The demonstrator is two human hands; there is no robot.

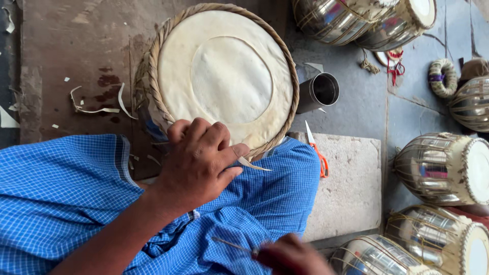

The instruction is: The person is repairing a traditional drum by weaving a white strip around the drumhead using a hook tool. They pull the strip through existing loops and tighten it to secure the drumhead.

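Note:
A drum (224,76) with a pale skin head and a braided hide rim rests against my lap, which is covered in blue checked cloth (66,193). My left hand (198,163) lies on the drum's near rim. Its thumb and fingers pinch a thin pale strip of hide (254,166) that sticks out to the right. My right hand (293,257) is at the bottom edge, blurred and partly cut off. It grips a thin metal tool (232,245) that points left over the cloth.
A steel cup (320,91) lies beside the drum. Orange-handled scissors (318,153) rest on a stone slab (351,193). Several metal-bodied drums (443,168) crowd the right side and top. Hide scraps (97,108) litter the brown floor at left.

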